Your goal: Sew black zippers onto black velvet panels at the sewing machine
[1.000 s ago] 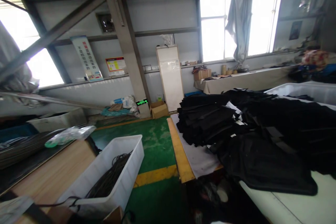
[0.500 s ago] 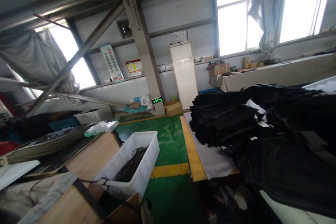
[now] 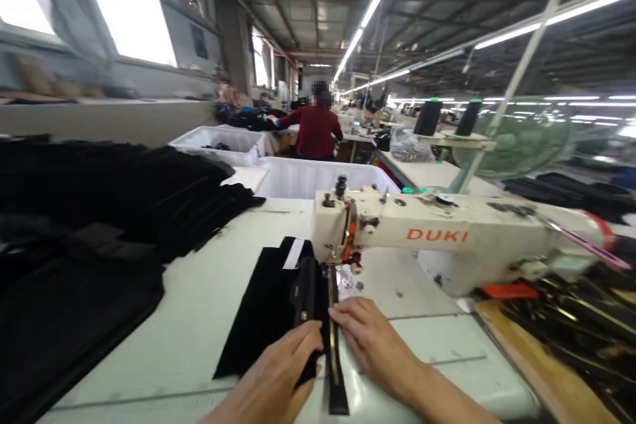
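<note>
Both hands flat on the table (image 3: 189,318): left hand (image 3: 278,377) presses the black fabric panel (image 3: 263,308), right hand (image 3: 375,344) pins the zipper strip (image 3: 334,351) below the sewing machine (image 3: 447,238). Limp, light, probably slippery; best pinched at edges.

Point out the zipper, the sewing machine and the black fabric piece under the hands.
zipper (image 3: 332,338), head view, on its teeth.
sewing machine (image 3: 437,235), head view, on its arm.
black fabric piece (image 3: 263,305), head view, on its flat middle.

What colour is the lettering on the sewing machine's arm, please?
Orange-red "DUKI" lettering on the cream sewing machine, clearest in the head view.
</note>
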`<state>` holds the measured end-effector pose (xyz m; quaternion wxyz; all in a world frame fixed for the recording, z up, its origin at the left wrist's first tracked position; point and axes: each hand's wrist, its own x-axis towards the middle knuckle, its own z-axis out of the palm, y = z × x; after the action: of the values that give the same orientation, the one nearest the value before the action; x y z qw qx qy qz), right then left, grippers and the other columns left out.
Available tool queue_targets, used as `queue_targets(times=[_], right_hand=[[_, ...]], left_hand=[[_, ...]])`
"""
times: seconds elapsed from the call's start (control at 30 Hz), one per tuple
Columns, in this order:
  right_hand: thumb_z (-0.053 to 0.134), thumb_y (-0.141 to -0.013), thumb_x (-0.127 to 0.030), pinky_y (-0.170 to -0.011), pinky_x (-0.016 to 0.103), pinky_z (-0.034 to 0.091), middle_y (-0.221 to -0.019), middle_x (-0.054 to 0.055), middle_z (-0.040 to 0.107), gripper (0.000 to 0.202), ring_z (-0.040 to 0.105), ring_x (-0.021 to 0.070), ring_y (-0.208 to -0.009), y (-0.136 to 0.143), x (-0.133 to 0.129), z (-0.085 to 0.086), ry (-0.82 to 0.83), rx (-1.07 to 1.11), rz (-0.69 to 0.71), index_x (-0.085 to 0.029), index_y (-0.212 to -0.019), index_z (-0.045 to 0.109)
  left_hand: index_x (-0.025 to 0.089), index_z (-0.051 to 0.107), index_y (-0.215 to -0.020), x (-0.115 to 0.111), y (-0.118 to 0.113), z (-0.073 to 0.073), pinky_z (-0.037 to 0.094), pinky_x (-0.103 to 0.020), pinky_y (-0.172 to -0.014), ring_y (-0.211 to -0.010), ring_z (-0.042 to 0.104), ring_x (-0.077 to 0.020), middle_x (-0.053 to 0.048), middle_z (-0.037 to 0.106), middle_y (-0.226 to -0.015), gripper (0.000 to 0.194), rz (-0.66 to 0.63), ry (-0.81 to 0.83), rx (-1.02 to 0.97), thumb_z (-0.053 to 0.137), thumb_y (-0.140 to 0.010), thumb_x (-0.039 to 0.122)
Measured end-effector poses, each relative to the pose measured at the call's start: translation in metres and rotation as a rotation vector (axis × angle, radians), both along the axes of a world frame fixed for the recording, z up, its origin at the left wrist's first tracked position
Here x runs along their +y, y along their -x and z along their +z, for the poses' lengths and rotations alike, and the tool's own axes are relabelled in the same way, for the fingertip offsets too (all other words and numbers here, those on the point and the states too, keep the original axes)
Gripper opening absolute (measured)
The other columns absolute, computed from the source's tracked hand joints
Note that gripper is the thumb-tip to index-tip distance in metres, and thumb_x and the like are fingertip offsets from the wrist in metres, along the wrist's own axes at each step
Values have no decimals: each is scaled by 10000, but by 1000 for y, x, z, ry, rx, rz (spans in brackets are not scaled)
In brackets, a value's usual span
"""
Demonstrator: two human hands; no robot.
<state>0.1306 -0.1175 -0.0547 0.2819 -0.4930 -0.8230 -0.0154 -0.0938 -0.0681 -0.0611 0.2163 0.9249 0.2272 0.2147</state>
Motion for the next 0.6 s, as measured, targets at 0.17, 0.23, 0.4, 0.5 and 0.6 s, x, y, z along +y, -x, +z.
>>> queue_targets(times=[0.17, 0.23, 0.4, 0.5, 0.6], right_hand=[[475, -885, -21, -1085, 441, 382, -1158, 54, 629, 433, 540, 198, -1124, 9, -15, 2, 180, 78, 37, -227, -1249, 585], [492, -856, -26, -1123, 465, 330, -1133, 48, 630, 427, 554, 193, -1099, 11, -22, 2, 192, 60, 51, -232, -1217, 593], [499, -808, -35, -1156, 468, 284, -1081, 37, 645, 396, 582, 184, -1043, 13, -35, -6, 143, -4, 69, -217, -1149, 585], [483, -793, -26, -1154, 457, 295, -1061, 32, 656, 412, 586, 182, -1032, 14, -38, -9, 117, -35, 61, -217, -1147, 572], [452, -802, -26, -1106, 428, 375, -990, 26, 668, 373, 607, 180, -962, 16, -35, -10, 45, -4, 67, -217, -1094, 584]], left_hand=[[245, 572, -1173, 5, 14, -11, 457, -334, -1058, -1253, 572, -222, -50, 583, -1383, 441, -23, -74, 43, 588, -777, 53], [251, 565, -1221, 5, 17, -10, 452, -326, -1054, -1256, 570, -218, -46, 587, -1381, 492, -18, -95, 57, 601, -769, 59], [280, 457, -1409, 6, 20, -12, 442, -316, -1043, -1259, 566, -219, -41, 547, -1433, 732, -23, -149, 62, 598, -732, 40], [281, 460, -1418, 7, 21, -10, 438, -318, -1047, -1249, 574, -217, -41, 534, -1445, 742, -57, -161, 54, 564, -727, 31], [268, 508, -1382, 7, 22, -1, 432, -317, -1066, -1241, 580, -220, -42, 553, -1425, 703, -86, -164, 61, 565, -721, 34]])
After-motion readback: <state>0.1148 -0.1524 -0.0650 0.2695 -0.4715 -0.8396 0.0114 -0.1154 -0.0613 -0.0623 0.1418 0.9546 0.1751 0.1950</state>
